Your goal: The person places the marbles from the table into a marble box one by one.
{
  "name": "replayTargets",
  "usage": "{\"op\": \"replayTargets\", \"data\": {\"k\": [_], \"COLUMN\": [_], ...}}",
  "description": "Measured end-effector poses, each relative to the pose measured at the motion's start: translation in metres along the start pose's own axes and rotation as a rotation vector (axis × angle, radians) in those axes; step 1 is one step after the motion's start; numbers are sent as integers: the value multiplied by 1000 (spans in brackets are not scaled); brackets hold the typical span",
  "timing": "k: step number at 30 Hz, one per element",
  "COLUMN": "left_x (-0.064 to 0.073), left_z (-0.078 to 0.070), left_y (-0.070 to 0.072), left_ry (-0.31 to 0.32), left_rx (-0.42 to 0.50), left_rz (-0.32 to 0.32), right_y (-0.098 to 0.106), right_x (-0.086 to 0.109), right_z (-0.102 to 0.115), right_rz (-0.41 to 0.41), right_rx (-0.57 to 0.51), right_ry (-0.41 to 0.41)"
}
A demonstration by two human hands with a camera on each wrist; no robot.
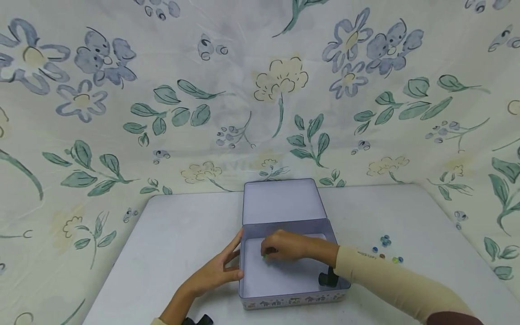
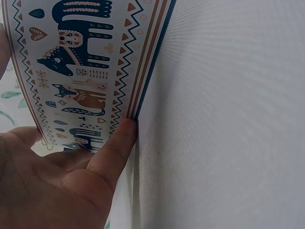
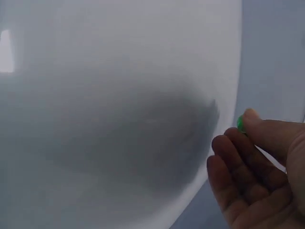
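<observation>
A shallow rectangular tin (image 1: 292, 286) stands with its hinged lid (image 1: 282, 203) raised at the back. Its side wall (image 2: 71, 62) carries printed animals and zigzag borders. Against the tin's left side rests my left hand (image 1: 213, 273), fingers spread and fairly straight; one fingertip touches the lower edge of the wall in the left wrist view. Over the inside of the tin is my right hand (image 1: 286, 246), pinching a small green marble (image 3: 240, 124) between thumb and index finger. The other fingers (image 3: 238, 167) of that hand curve loosely below it.
On the white table (image 1: 183, 221), right of the tin, lie several small coloured marbles (image 1: 385, 240), some clustered, partly beside the right sleeve (image 1: 390, 280). A floral cloth (image 1: 243, 113) hangs behind and at both sides. A black wrist camera (image 1: 329, 277) overlaps the tin's right side.
</observation>
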State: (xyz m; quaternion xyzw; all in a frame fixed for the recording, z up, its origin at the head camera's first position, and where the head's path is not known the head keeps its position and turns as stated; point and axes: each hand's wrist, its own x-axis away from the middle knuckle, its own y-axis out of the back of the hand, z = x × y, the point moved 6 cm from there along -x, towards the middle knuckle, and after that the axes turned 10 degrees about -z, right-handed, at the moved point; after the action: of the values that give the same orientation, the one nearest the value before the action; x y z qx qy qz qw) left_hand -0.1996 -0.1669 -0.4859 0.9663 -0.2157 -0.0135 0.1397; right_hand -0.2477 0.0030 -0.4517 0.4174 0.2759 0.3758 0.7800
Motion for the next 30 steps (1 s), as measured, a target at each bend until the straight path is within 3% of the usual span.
{"op": "replayTargets", "data": {"k": [6, 17, 30], "left_x": [0, 1, 0], "left_z": [-4, 2, 1], "left_y": [4, 0, 0], "left_ry": [-7, 6, 12], "left_rx": [-2, 4, -1], "left_rz": [-8, 3, -11], "right_y": [2, -8, -13], "right_x": [-3, 0, 1], "right_z": [1, -5, -5], "right_rz": [-8, 27, 47], "right_rx": [7, 30, 30], "right_ry": [30, -36, -18]}}
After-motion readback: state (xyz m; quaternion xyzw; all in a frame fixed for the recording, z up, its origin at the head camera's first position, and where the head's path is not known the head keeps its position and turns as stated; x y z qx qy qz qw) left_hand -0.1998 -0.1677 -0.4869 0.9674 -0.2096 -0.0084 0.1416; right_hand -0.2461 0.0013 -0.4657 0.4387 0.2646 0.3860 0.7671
